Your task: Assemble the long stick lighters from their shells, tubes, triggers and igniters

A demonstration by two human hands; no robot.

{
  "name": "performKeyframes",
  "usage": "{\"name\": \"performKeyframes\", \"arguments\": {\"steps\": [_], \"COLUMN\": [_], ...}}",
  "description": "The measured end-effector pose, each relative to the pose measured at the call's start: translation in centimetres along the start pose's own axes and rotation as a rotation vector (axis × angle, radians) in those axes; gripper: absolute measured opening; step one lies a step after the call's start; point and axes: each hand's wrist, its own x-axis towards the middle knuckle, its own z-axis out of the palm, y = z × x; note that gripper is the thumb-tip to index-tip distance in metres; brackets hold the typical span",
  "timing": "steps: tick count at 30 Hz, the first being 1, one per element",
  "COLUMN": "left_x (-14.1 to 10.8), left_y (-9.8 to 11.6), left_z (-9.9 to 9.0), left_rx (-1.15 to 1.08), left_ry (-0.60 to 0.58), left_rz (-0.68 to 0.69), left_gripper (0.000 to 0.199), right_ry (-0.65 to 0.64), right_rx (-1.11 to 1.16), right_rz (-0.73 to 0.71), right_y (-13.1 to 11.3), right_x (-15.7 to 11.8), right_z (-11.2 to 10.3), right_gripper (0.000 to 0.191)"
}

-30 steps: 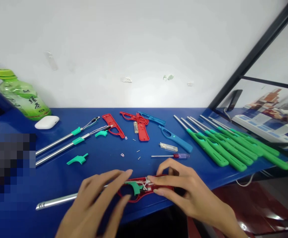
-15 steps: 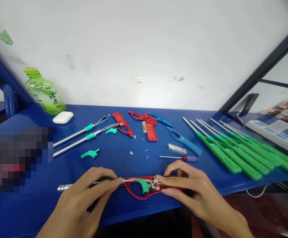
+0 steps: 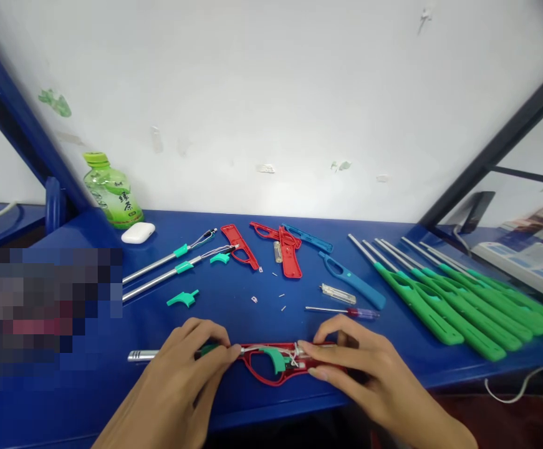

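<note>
An open red lighter shell (image 3: 264, 378) lies near the table's front edge, with a green trigger (image 3: 278, 360) and thin white wires inside it. My left hand (image 3: 184, 368) is closed on the shell's left end, where a metal tube (image 3: 143, 356) sticks out to the left. On the right, my right hand (image 3: 362, 358) pinches the shell's handle end, thumb and fingertips beside the wires. That hand covers most of the handle. What lies under its fingertips is partly hidden.
Beyond my hands are red shell halves (image 3: 291, 262), a blue shell (image 3: 358, 284), a screwdriver (image 3: 358, 312), loose green triggers (image 3: 184, 299) and two metal tubes (image 3: 152, 285). Several green lighters (image 3: 432, 312) lie right. A bottle (image 3: 115, 196) and white case (image 3: 138, 233) stand back left.
The whole view has shifted, so the table's objects appear slightly lower and mostly further right. Both hands keep nearly the same hold on the red shell.
</note>
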Motion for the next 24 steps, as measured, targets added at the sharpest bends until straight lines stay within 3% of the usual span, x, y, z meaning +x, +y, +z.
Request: {"name": "performKeyframes", "arguments": {"steps": [4, 12, 18, 24], "left_x": [-0.5, -0.3, 0.1, 0.1], "left_y": [0.0, -0.9, -1.1, -0.8], "left_z": [0.4, 0.9, 1.1, 1.1], "left_rx": [0.060, 0.165, 0.159, 0.167], "left_ry": [-0.008, 0.048, 0.102, 0.190], "left_rz": [0.008, 0.133, 0.140, 0.127], "left_gripper": [0.018, 0.023, 0.022, 0.021], "right_ry": [0.034, 0.020, 0.028, 0.284], "right_rx": [-0.060, -0.079, -0.114, -0.115], "right_rz": [-0.024, 0.000, 0.015, 0.003], "right_y": [0.1, -0.1, -0.5, -0.8], "right_x": [-0.3, 0.0, 0.0, 1.4], "right_z": [0.2, 0.5, 0.5, -1.4], "right_gripper": [0.033, 0.015, 0.016, 0.016]}}
